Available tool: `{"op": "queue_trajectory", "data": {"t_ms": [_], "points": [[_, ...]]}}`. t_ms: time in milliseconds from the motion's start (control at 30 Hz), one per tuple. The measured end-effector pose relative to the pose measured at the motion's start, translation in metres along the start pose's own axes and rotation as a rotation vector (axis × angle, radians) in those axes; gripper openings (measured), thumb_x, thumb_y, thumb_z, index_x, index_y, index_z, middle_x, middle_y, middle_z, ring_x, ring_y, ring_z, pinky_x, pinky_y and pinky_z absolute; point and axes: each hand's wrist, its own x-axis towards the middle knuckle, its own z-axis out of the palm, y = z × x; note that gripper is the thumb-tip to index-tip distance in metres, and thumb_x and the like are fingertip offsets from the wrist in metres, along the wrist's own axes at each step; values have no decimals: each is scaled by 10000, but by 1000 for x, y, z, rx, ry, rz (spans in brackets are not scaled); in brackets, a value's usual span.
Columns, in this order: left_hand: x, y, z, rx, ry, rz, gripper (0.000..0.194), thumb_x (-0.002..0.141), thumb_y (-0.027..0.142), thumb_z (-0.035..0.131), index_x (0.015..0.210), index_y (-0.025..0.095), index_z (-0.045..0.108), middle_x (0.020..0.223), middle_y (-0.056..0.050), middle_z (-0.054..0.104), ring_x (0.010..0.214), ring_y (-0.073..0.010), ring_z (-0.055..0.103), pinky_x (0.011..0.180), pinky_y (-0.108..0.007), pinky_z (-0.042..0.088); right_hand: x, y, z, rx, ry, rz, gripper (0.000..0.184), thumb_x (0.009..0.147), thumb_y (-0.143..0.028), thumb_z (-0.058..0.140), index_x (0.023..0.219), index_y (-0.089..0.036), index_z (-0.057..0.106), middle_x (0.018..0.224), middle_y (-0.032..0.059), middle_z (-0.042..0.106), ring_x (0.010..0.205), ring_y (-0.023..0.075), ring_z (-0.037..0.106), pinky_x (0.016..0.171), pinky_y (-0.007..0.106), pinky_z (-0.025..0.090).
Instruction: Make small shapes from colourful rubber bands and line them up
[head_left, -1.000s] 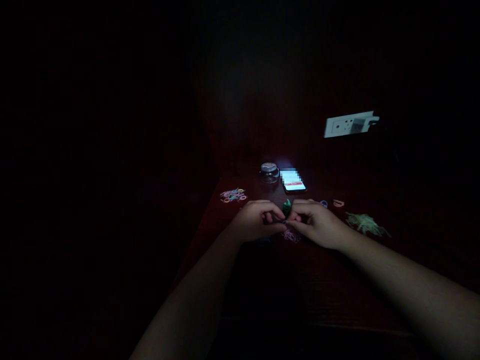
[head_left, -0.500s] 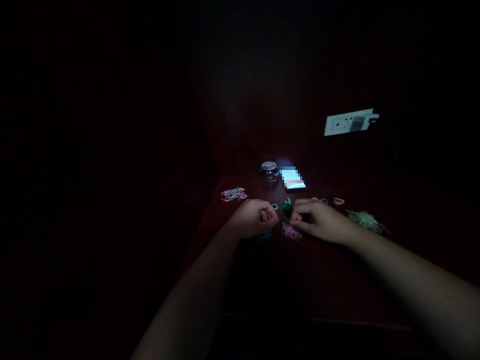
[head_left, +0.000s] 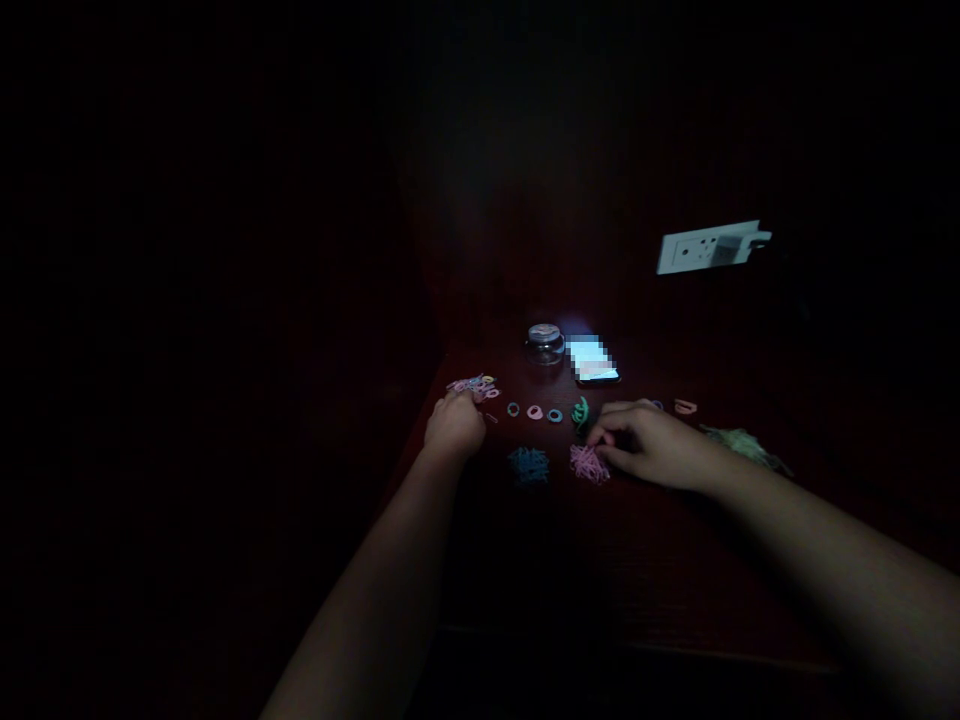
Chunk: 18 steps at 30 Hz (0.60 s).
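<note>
My left hand (head_left: pixel 454 424) is at the near edge of a mixed pile of small coloured bands (head_left: pixel 480 386); its fingers point down and are mostly hidden behind the hand. Curled fingers and thumb bring my right hand (head_left: pixel 637 443) close over a pile of pink rubber bands (head_left: pixel 589 464). Whatever its fingertips hold is too small to make out. A heap of blue bands (head_left: pixel 529 465) lies between the hands. Green bands (head_left: pixel 580 414) sit just beyond the pink ones. In a row to their left are a pink ring (head_left: pixel 535 412) and a blue ring (head_left: pixel 555 416).
At the back of the dark red table (head_left: pixel 600 590) stand a round clear jar (head_left: pixel 545 345) and a lit phone (head_left: pixel 592 358). Pale yellow-green bands (head_left: pixel 742 447) and an orange band (head_left: pixel 685 407) lie right. A wall socket (head_left: pixel 709 248) holds a plug.
My hands have parted from their meeting point over the pink pile. The left has moved left to the mixed pile, uncovering the rings and blue heap; the right stays near the pink bands.
</note>
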Motion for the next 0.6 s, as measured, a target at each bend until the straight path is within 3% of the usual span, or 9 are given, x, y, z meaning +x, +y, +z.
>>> {"op": "queue_trajectory", "data": {"t_ms": [133, 267, 467, 533, 600], "points": [[1, 0, 5, 0, -69, -11, 282, 820, 206, 570, 1083, 235, 669, 1217, -87, 628, 1121, -227, 564, 999, -329, 400, 0, -1, -2, 25, 10, 1, 166, 813, -194, 550, 866, -202, 707, 763, 25, 653, 680, 158, 581, 685, 309, 428], [4, -5, 9, -51, -68, 0, 142, 808, 246, 596, 911, 234, 693, 1120, -61, 672, 1036, -216, 596, 938, -306, 427, 1, -2, -2, 53, 46, 19, 178, 814, -180, 533, 871, -201, 700, 769, 31, 668, 677, 165, 587, 654, 306, 430], [4, -1, 10, -103, -75, 21, 151, 845, 252, 532, 803, 175, 655, 959, -105, 696, 898, -234, 631, 822, -323, 454, 2, -3, 4, 80, 98, 20, 161, 815, -163, 525, 839, -193, 681, 766, 29, 668, 678, 161, 585, 638, 296, 424], [1, 9, 9, -228, -88, 135, 190, 885, 278, 490, 842, 166, 638, 930, -94, 691, 847, -209, 629, 784, -306, 462, 3, -4, 5, 78, 109, 20, 146, 821, -172, 533, 825, -192, 677, 742, 23, 653, 662, 155, 575, 630, 292, 417], [-5, 22, 6, -376, -101, 339, 208, 914, 299, 460, 880, 169, 618, 915, -65, 680, 828, -180, 616, 773, -286, 464, 4, -6, 5, 62, 125, 21, 134, 836, -195, 542, 823, -193, 675, 713, 10, 629, 639, 145, 559, 635, 293, 411]]}}
